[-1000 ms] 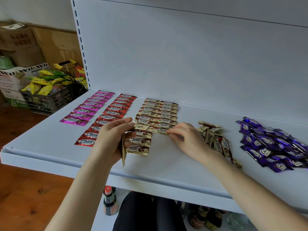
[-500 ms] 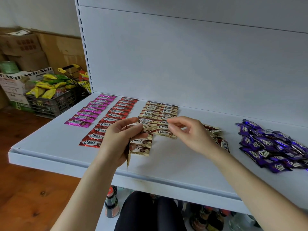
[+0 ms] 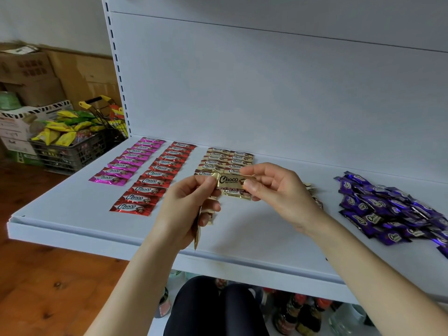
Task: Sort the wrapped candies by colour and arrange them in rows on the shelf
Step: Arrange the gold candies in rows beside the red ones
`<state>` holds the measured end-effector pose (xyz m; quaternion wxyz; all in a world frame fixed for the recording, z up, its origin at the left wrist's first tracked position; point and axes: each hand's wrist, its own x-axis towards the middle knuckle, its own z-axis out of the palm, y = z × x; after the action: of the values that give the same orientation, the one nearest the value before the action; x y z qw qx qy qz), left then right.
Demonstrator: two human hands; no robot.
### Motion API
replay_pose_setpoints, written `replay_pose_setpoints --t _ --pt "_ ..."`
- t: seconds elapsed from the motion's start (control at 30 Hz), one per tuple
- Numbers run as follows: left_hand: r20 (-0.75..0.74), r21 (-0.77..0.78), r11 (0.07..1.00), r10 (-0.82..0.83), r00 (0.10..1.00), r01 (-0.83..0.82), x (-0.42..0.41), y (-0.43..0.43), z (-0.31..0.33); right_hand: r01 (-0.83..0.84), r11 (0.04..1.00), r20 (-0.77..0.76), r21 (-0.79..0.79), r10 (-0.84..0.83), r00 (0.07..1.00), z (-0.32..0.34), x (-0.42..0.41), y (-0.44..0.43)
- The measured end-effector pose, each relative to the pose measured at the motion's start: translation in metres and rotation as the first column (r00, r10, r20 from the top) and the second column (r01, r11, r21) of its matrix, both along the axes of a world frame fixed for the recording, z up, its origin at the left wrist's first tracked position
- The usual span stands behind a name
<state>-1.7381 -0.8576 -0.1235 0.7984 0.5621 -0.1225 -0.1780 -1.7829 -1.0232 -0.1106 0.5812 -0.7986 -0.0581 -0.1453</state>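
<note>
On the white shelf [image 3: 72, 214] lie a pink candy row [image 3: 131, 161], a red candy row [image 3: 155, 178] and two gold candy rows [image 3: 225, 158]. Both hands hold one gold candy [image 3: 229, 181] flat above the gold rows. My left hand [image 3: 186, 207] pinches its left end and also holds several more gold candies [image 3: 197, 232] in the palm. My right hand [image 3: 274, 187] pinches its right end. A small loose gold pile [image 3: 312, 190] is mostly hidden behind my right hand. A heap of purple candies [image 3: 388, 212] lies on the right.
A black basket of yellow and green snack packs [image 3: 70, 139] and cardboard boxes [image 3: 29, 76] stand on the wooden floor at the left. Bottles [image 3: 303, 311] sit on a lower shelf below. My dark-clothed knees [image 3: 213, 309] are under the shelf edge.
My right hand has left the gold row and come up to my left hand. Both now hold a single gold candy stretched between them above the rows.
</note>
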Motion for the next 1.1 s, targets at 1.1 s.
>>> replay_pose_setpoints --t 1.1 --pt "-0.17 -0.059 0.991 0.108 0.979 -0.12 0.014 0.015 -0.009 0.186 0.712 -0.026 -0.678 -0.275 0.961 -0.048 0.001 -0.022"
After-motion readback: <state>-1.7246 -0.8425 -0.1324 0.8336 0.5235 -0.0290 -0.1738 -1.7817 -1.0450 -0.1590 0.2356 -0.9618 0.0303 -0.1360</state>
